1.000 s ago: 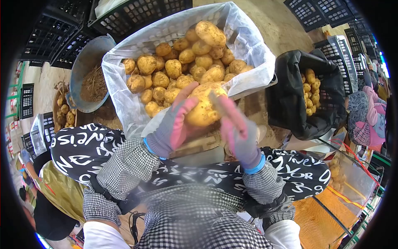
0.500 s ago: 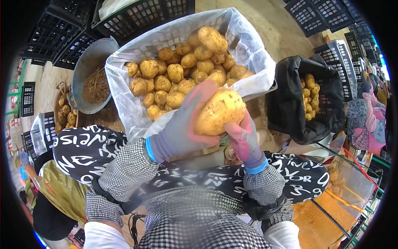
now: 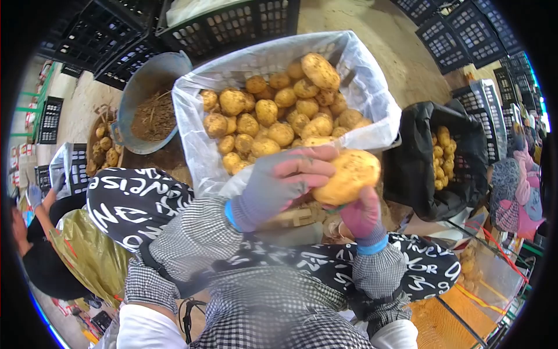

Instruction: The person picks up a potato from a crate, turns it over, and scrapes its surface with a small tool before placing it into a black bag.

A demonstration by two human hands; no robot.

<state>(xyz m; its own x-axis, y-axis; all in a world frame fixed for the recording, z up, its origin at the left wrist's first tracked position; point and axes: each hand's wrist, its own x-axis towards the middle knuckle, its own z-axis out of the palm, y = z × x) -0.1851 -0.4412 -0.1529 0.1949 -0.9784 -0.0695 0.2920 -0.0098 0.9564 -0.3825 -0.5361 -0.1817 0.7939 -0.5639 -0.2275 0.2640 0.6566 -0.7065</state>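
Note:
A large yellow potato (image 3: pixel 350 177) with specks of soil is held between my two gloved hands, just in front of a crate lined with white film (image 3: pixel 381 87). My left hand (image 3: pixel 285 183), in a grey and pink glove, has its fingers bent against the potato's left side. From below and to the right, my right hand (image 3: pixel 365 216) grips the potato, its thumb pressed to the front. Inside the lined crate lie many more potatoes (image 3: pixel 281 134), with one large potato (image 3: pixel 319 71) on top at the back.
A blue-grey bucket (image 3: pixel 129 102) with soil and dry stalks stands left of the crate, beside a basket of potatoes (image 3: pixel 104 145). On the right is a black-lined container (image 3: pixel 407 168) holding potatoes. Black crates (image 3: pixel 232 35) stand behind. People sit at the far left and right.
The potato has moved right in the view and turned. My left hand's fingers have shifted from around it to its left side. The view has also shifted.

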